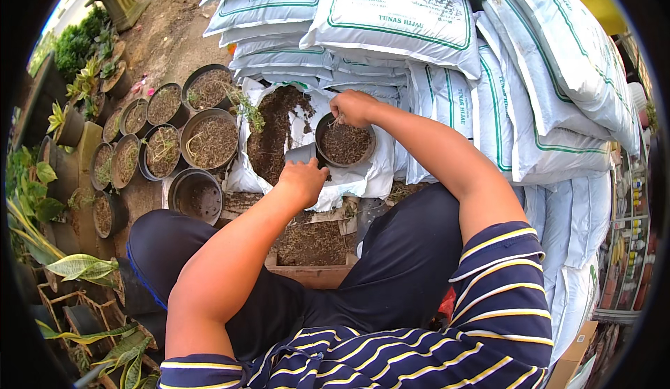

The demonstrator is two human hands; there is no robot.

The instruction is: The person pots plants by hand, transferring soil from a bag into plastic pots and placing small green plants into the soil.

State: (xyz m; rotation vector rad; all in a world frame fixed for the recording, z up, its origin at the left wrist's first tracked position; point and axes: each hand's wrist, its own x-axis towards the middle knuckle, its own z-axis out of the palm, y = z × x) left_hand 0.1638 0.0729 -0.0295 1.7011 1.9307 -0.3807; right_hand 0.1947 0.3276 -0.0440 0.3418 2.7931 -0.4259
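A round dark plastic pot (348, 145) filled with brown soil stands on an opened white sack (366, 177). At the pot's upper left rim, my right hand (354, 109) pinches a small bunch of dry plant stems (337, 121) over the soil. My left hand (302, 180) grips a grey plastic scoop-like piece (301, 153), just left of the pot; its far end is partly hidden by my fingers. Dark loose potting soil (277, 122) lies heaped on the sack beyond that piece.
Several soil-filled pots (209, 137), some with wilted seedlings, stand to the left. Nearer me are nested black pots (196, 195). Printed white sacks (392, 19) are piled ahead and right. A wooden box of soil (311, 245) sits between my legs. Potted snake plants (84, 267) grow at lower left.
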